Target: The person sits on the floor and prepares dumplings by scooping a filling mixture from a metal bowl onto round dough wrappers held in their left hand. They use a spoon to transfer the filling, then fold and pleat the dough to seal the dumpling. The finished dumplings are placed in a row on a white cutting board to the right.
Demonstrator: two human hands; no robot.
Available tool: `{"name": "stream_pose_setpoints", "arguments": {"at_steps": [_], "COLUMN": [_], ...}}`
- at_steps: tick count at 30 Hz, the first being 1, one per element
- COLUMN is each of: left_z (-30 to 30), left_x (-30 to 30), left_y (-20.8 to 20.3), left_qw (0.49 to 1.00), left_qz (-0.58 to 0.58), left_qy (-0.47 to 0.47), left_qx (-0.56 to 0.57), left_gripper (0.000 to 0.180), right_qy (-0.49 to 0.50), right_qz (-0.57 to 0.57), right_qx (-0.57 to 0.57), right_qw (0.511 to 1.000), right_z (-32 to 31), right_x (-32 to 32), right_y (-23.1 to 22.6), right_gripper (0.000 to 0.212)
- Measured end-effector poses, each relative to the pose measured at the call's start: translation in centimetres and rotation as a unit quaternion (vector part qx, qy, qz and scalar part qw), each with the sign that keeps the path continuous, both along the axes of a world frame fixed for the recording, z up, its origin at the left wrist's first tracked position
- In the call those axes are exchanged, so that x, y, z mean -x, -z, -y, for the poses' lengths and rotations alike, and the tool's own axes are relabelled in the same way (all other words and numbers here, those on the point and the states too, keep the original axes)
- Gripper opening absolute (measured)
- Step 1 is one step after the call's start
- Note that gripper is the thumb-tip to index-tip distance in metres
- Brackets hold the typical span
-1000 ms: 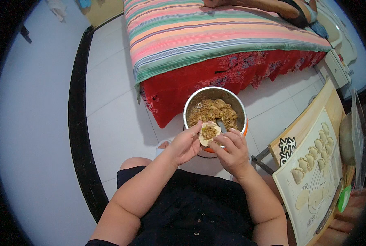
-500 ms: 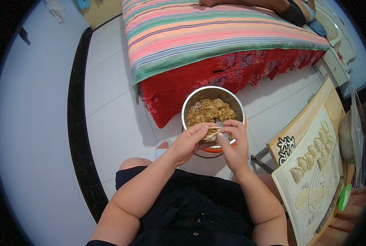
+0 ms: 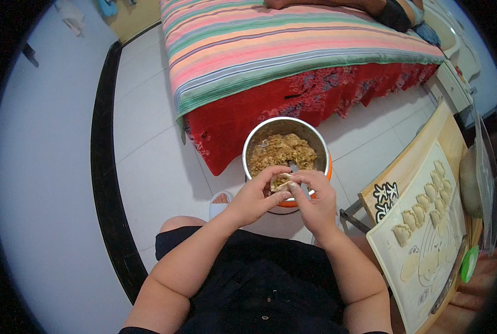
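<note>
Both hands meet over the near rim of a steel pot [image 3: 313, 135] of chopped, brownish-green filling [image 3: 284, 150]. My left hand [image 3: 255, 199] is closed around one side of a dumpling [image 3: 281, 182], its dough wrapper folded up around some filling. On the other side, my right hand [image 3: 315, 203] pinches the wrapper's edge with thumb and fingers. The filling shows through the gap at the top. A grey metal utensil [image 3: 293, 166] stands in the pot, its handle running behind my right fingers; whether they touch it I cannot tell.
A table [image 3: 441, 125] at right bears a white mat [image 3: 382, 239] with several finished dumplings [image 3: 420, 207], flat wrappers [image 3: 409, 267], a dark rolling pin [image 3: 448, 278] and a green-edged object [image 3: 469, 264]. Ahead stands a bed [image 3: 293, 44] with a person's legs [image 3: 354, 4] on it.
The dumpling has tilted, and more of the filling inside it shows now. My fingers have shifted along its edge, and the whole view has moved slightly.
</note>
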State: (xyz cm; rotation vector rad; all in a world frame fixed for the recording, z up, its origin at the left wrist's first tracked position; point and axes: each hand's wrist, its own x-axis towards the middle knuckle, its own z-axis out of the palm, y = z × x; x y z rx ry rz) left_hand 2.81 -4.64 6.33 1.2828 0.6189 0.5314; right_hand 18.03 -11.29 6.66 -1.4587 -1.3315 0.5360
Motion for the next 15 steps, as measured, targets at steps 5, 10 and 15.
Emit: {"name": "stream_pose_setpoints", "arguments": {"at_steps": [5, 10, 15], "left_z": [-0.4, -0.9, -1.0], "left_x": [0.3, 0.8, 0.9], "left_y": [0.0, -0.7, -0.5], "left_qw": [0.998, 0.99, 0.991], "left_qz": [0.041, 0.092, 0.093], "left_qy": [-0.034, -0.076, -0.079], "left_qx": [0.017, 0.071, 0.059], "left_gripper": [0.039, 0.039, 0.04], "right_qy": [0.016, -0.017, -0.035], "right_qz": [-0.215, -0.187, -0.159], "right_qx": [-0.025, 0.021, 0.048], "right_qw": [0.976, 0.982, 0.985], "right_z": [0.0, 0.1, 0.1], "right_x": [0.5, -1.2, -0.5], "right_y": [-0.6, 0.9, -0.6], "right_gripper": [0.014, 0.02, 0.018]}}
